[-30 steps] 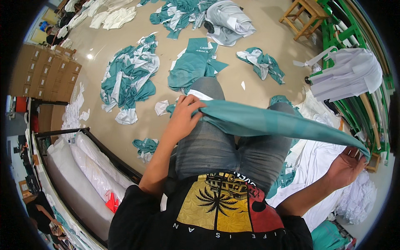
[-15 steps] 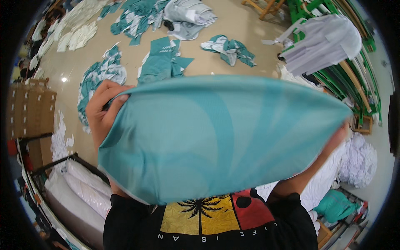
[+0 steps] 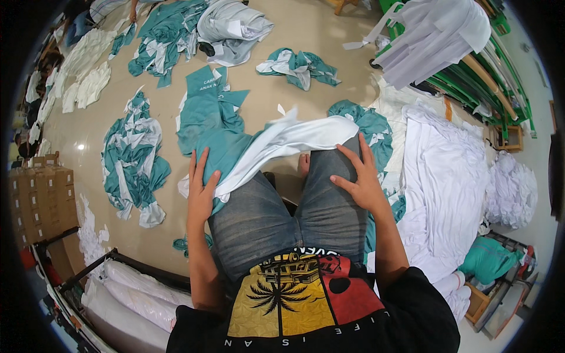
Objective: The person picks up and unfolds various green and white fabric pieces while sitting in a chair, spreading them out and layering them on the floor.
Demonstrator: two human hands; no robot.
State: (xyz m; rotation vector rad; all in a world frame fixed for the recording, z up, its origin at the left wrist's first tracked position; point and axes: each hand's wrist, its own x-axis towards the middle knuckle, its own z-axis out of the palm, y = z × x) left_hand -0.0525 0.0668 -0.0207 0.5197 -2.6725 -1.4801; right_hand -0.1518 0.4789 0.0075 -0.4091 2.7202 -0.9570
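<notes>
Across my knees lies a teal piece of fabric [image 3: 226,154] with its white underside [image 3: 294,140] turned up, reaching from the left knee to the right one. My left hand [image 3: 202,187] rests on the teal end beside my left thigh, fingers spread. On the outer side of my right knee is my right hand [image 3: 360,176], its fingers apart and near the white end of the cloth. Neither hand grips anything. Just beyond my knees, a pile of teal fabric pieces [image 3: 212,112] lies on the floor.
More teal and white heaps lie to the left [image 3: 134,159] and ahead [image 3: 299,67]. White cloth [image 3: 438,182] is spread at the right, near green racks [image 3: 471,100]. Wrapped rolls [image 3: 138,300] lie in a black frame at lower left, below stacked cardboard boxes [image 3: 44,197].
The teal fabric, stretched up between both hands before, has dropped onto my knees. Both hands have let go of it and come down to my legs.
</notes>
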